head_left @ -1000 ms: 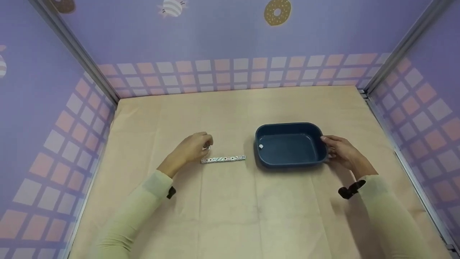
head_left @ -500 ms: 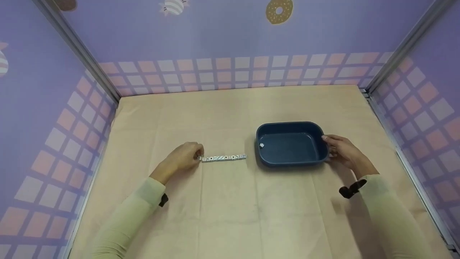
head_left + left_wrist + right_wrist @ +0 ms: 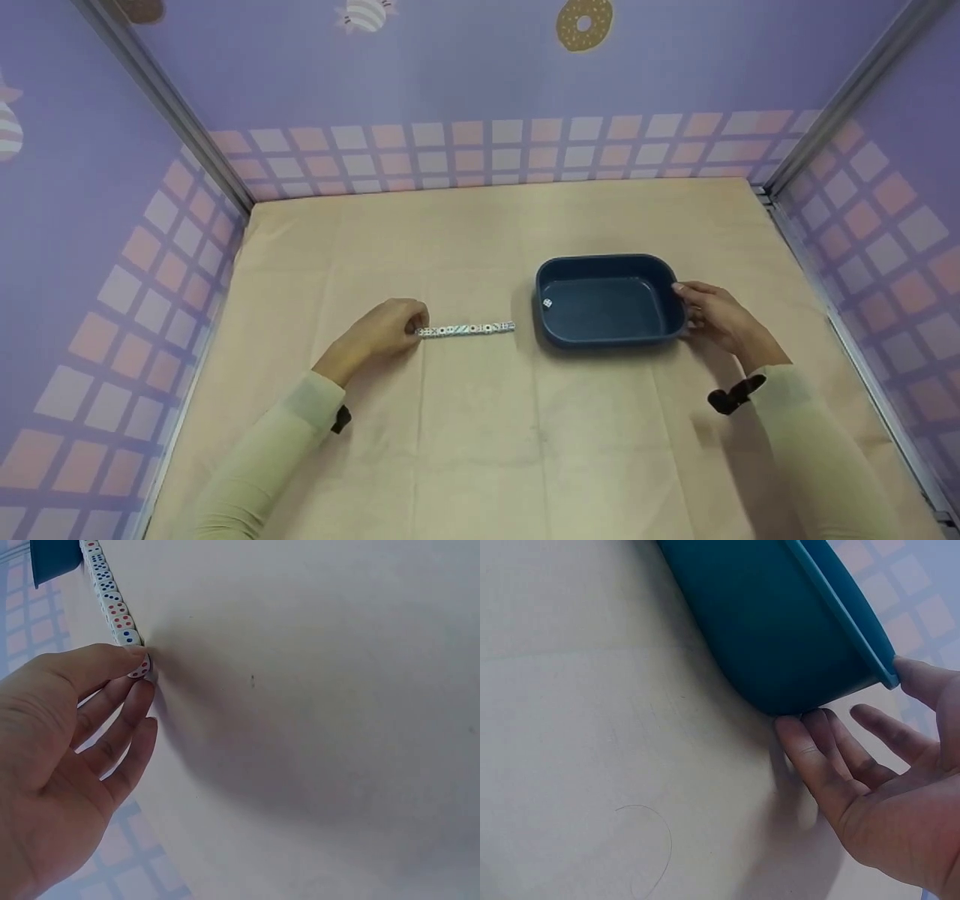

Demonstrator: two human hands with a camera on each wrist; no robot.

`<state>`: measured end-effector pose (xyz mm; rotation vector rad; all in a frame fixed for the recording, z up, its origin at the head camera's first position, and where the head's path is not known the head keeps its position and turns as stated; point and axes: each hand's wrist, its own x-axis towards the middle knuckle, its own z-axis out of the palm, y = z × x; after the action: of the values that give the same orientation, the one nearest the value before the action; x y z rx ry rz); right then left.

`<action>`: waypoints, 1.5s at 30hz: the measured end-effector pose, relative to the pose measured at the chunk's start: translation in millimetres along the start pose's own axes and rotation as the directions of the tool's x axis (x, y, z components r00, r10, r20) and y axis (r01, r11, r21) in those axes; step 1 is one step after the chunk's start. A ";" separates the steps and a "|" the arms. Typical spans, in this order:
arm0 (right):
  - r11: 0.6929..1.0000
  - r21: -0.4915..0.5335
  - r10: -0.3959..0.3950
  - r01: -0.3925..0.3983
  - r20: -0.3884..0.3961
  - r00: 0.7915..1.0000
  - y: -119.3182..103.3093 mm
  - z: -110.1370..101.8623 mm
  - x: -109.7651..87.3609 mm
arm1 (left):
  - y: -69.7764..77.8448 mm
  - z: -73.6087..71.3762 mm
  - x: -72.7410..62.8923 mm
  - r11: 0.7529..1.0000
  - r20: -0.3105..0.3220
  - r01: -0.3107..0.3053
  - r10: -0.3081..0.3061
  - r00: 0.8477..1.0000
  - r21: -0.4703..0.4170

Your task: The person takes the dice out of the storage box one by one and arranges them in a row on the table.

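A row of white dice (image 3: 469, 330) with red and blue pips runs left to right on the cloth. At its left end my left hand (image 3: 386, 328) pinches one die (image 3: 140, 667) between thumb and fingertips, in line with the row and partly hidden by the thumb. Right of the row stands a dark blue rectangular basin (image 3: 611, 341), with one loose die (image 3: 547, 304) inside by its left wall. My right hand (image 3: 716, 319) holds the basin's right end, its thumb on the rim and fingertips against the outer wall low down.
A beige cloth (image 3: 480, 420) with fold creases covers the table. Purple panels (image 3: 480, 82) with pink and white checks enclose the back and both sides, with metal posts in the corners.
My left hand has come down and to the left with its die, from above the row to the row's left end. My right hand and the basin stay in place.
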<state>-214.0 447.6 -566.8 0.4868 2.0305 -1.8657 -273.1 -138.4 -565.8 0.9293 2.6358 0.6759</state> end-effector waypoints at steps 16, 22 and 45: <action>0.999 0.034 0.014 -0.015 0.018 1.000 -1.9 -1.4 0.2 | -3.3 9.3 -2.7 0.999 -0.078 -0.035 0.036 0.996 0.024; 1.000 0.018 0.001 -0.001 0.008 1.000 0.0 1.0 0.9 | -5.1 9.4 -3.9 1.000 -0.079 -0.030 0.030 0.996 -0.003; 0.999 0.034 -0.009 0.009 -0.004 1.000 -1.1 1.1 -1.4 | 99.7 -1.0 96.2 0.976 -0.099 -0.206 0.213 0.972 0.076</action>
<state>-213.3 446.4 -565.2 0.4912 2.0098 -1.9082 -294.7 -8.3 -523.1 1.2374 2.6907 0.7093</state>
